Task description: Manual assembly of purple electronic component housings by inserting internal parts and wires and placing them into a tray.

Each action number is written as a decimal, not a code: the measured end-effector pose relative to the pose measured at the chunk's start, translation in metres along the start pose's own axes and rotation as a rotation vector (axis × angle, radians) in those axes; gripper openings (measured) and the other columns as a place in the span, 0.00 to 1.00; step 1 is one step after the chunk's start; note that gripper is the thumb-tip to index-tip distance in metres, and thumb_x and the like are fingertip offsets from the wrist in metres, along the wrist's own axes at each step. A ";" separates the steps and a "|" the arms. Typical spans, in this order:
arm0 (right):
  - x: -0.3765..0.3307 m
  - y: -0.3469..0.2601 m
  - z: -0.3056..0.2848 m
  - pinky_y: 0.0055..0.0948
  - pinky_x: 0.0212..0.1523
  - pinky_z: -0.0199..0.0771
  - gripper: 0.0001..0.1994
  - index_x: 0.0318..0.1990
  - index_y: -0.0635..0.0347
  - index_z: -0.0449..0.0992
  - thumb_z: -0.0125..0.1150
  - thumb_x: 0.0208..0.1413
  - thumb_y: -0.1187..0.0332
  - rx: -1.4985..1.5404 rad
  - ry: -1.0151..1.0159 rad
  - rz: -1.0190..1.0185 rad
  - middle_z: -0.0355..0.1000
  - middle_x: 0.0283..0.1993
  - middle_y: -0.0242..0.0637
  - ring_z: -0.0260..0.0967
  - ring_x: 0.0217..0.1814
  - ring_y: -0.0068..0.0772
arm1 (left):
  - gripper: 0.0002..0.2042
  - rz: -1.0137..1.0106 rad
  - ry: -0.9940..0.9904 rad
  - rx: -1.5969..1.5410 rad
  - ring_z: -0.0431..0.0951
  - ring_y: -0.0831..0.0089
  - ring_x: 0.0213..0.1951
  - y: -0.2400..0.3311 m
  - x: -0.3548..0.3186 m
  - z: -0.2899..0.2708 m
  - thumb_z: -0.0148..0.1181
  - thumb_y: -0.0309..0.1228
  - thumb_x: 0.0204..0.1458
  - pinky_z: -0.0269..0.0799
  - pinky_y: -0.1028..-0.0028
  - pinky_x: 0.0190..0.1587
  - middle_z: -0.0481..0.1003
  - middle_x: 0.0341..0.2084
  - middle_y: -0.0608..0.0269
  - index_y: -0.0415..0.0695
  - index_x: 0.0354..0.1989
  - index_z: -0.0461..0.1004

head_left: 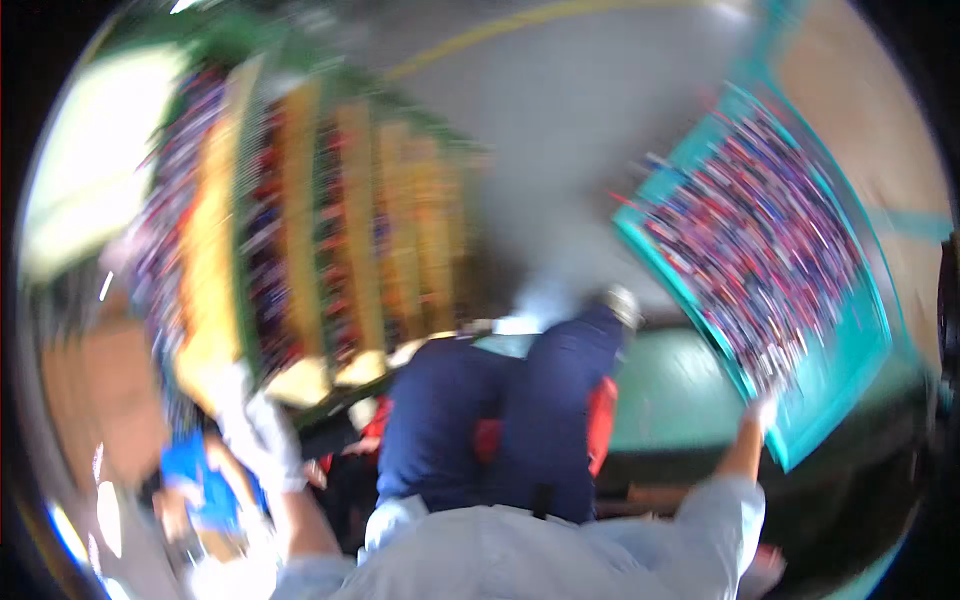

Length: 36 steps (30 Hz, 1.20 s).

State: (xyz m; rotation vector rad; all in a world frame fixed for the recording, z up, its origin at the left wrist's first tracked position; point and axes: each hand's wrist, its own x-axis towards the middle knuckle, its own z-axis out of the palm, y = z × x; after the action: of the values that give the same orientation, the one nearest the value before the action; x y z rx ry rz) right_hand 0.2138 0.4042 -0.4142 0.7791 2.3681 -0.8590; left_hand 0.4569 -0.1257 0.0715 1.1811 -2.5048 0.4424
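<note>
1. The right hand [764,411] meets the near long edge of a teal tray [832,372], close to its lower corner; blur hides the fingers, so I cannot tell whether they are spread or pinching anything.
2. The small pieces [750,230] heaped in that tray, red, blue and pale, begin just above this hand and spread away from it. The tray's long axis slants from beyond the hand, up and leftward, down to a bare end just to its right.
3. Of the two hands, the right is much the nearer to this heap; the left is well apart, on the other side of the dark blue trousers [550,410].
4. The left hand [262,440], in what looks like a white glove, is at the near end of the leftmost yellow strip [208,300] of a green rack. Touching or only overlapping, I cannot tell, nor how its fingers stand.
5. From the left hand, the strips run upward, side by side toward the right, with dark and red pieces [268,250] between them.
6. The right forearm rises steeply from a bent elbow; the left forearm leans up and outward, fingers pointing away from the body.
</note>
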 end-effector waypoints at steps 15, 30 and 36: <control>-0.221 -0.073 0.029 0.26 0.12 0.63 0.13 0.39 0.66 0.65 0.43 0.55 0.64 0.238 -0.363 -0.227 0.67 0.21 0.45 0.61 0.13 0.30 | 0.23 -0.148 -0.301 -1.329 0.66 0.68 0.48 -0.061 0.154 0.032 0.46 0.36 0.53 0.57 0.74 0.52 0.66 0.46 0.58 0.35 0.54 0.55; -0.343 -0.088 -0.031 0.27 0.18 0.64 0.17 0.48 0.64 0.62 0.46 0.54 0.63 0.217 -0.195 -0.424 0.71 0.32 0.46 0.70 0.26 0.30 | 0.13 0.069 -0.145 -0.744 0.71 0.54 0.22 -0.076 0.236 0.072 0.45 0.38 0.50 0.67 0.63 0.27 0.72 0.20 0.51 0.44 0.28 0.72; -0.371 -0.210 -0.010 0.31 0.21 0.61 0.15 0.42 0.64 0.66 0.42 0.54 0.63 0.255 -0.248 -1.054 0.66 0.22 0.43 0.60 0.19 0.32 | 0.12 0.844 0.068 -1.124 0.71 0.58 0.27 -0.066 0.086 0.007 0.41 0.36 0.51 0.67 0.65 0.29 0.71 0.22 0.56 0.44 0.25 0.69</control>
State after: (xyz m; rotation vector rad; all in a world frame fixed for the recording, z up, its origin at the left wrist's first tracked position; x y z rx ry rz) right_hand 0.3373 0.1511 -0.0945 -0.5799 2.3766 -1.5519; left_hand 0.4561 -0.2270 0.1103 -0.3082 -2.3976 -0.6816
